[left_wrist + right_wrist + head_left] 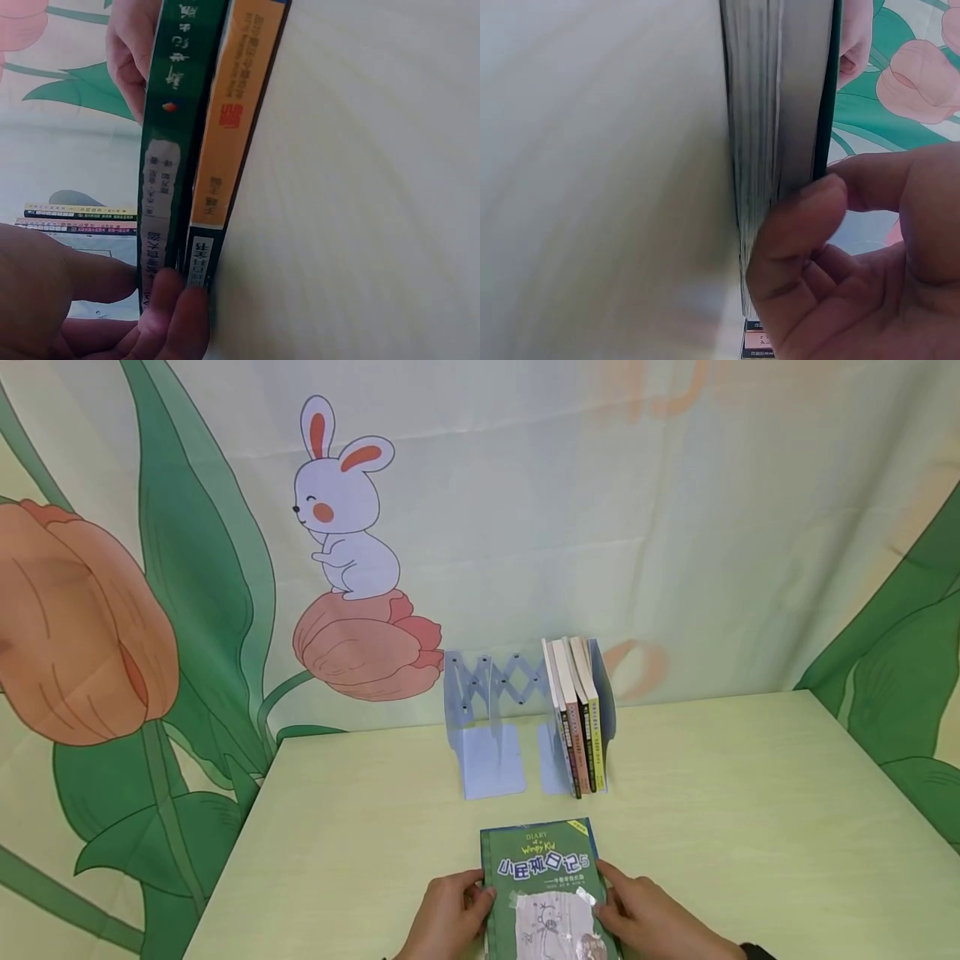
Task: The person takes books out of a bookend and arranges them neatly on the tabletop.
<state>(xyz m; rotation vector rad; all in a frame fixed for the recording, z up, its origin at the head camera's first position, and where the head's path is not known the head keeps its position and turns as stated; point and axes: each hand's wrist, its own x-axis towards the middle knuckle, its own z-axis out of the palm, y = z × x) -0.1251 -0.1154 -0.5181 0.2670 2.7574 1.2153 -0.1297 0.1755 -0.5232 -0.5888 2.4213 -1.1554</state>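
Note:
A green Wimpy Kid book point(501, 860) lies face up at the near edge of the head view, with a taped paper drawing on its cover. Beneath it is a second book point(234, 112) with an orange and dark spine, a blue edge of which peeks out at the top in the head view. My left hand point(452, 910) grips the spine side, thumb at the cover's edge and fingers against the spines. Opposite, my right hand point(651, 914) holds the page side, and in the right wrist view a curled finger touches the page edges point(757, 135). The bottom of the stack is cut off in the head view.
Behind the books stands a blue folding book rack point(491, 760). Several thin books point(577, 718) lean upright against its right end panel. The pale table point(720, 827) reaches back to a printed cloth point(510, 510) with a rabbit and tulips.

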